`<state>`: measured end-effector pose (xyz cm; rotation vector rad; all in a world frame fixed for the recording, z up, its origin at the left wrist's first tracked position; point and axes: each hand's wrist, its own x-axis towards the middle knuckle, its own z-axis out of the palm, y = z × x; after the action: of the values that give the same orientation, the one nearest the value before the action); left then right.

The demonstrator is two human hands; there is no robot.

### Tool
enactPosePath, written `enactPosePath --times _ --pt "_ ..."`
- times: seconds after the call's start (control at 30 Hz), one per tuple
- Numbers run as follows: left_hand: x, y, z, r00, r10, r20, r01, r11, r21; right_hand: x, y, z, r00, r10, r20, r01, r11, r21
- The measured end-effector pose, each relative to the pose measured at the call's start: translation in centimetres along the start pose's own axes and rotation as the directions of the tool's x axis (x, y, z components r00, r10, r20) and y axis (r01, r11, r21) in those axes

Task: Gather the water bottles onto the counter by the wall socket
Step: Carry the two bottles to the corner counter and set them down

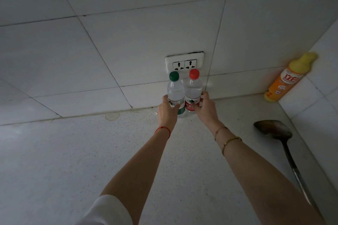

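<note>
Two clear water bottles stand upright side by side on the speckled counter (91, 151), against the tiled wall right below the white double wall socket (184, 62). The green-capped bottle (175, 89) is on the left, and my left hand (167, 109) is wrapped around its lower body. The red-capped bottle (193, 87) touches it on the right, with my right hand (205, 107) gripping its labelled lower part. Both bottle bases are hidden behind my hands.
An orange and yellow detergent bottle (289, 78) stands in the right corner where the two tiled walls meet. A dark metal spatula (279, 133) lies on the counter at the right, its handle running toward me.
</note>
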<state>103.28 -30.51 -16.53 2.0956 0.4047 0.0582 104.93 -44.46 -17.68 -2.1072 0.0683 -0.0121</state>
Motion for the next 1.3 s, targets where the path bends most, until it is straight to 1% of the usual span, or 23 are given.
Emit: enactPosePath --times 0.17,0.3,0.53,0.67,0.73,0.8,0.9,0.97,1.03,1.13,1.3 --pt "-0.4 -0.6 0.4 0.998 0.060 -0.025 -0.060 0.998 -0.010 0.0 -0.1 -0.2 1.000 0.011 0.011 -0.011 1.000 -0.019" --pt "0.2 -0.2 0.2 0.998 0.056 -0.021 -0.056 0.998 -0.039 0.0 -0.2 -0.2 1.000 -0.001 0.011 0.002 0.999 -0.052" --pt "0.1 0.1 -0.3 0.999 0.044 0.019 -0.045 0.998 0.054 -0.4 -0.7 -0.2 0.999 0.016 0.029 -0.014 0.997 -0.080" --pt "-0.3 0.7 -1.1 0.992 0.050 0.112 -0.062 0.992 0.107 -1.0 -1.0 -0.9 0.997 0.018 0.076 -0.010 0.994 -0.111" --pt "-0.8 1.0 -1.9 0.988 0.015 0.157 -0.038 0.988 0.147 -1.6 -1.2 -1.5 0.998 0.021 0.064 -0.012 0.992 -0.128" --pt "-1.5 1.1 -2.9 0.985 -0.004 0.172 -0.032 0.979 0.202 -2.3 -1.5 -2.3 0.999 0.012 0.047 -0.004 0.987 -0.160" --pt "-3.5 1.4 -4.9 0.981 0.086 0.172 -0.134 0.947 0.291 -3.7 -2.6 -3.7 0.997 -0.074 0.035 0.080 0.963 -0.258" --pt "-5.2 1.6 -6.4 0.970 0.177 0.167 -0.227 0.905 0.359 -5.2 -3.6 -4.7 0.989 -0.138 0.049 0.146 0.939 -0.311" --pt "-7.2 1.8 -8.1 0.956 0.240 0.170 -0.291 0.862 0.415 -7.0 -4.7 -5.6 0.978 -0.199 0.069 0.211 0.913 -0.349" --pt "-10.6 1.9 -11.0 0.939 0.294 0.179 -0.344 0.811 0.474 -10.3 -6.3 -7.1 0.962 -0.257 0.088 0.271 0.881 -0.388" --pt "-17.4 2.0 -15.9 0.918 0.359 0.169 -0.395 0.784 0.479 -16.7 -8.5 -9.3 0.949 -0.274 0.155 0.315 0.832 -0.456"
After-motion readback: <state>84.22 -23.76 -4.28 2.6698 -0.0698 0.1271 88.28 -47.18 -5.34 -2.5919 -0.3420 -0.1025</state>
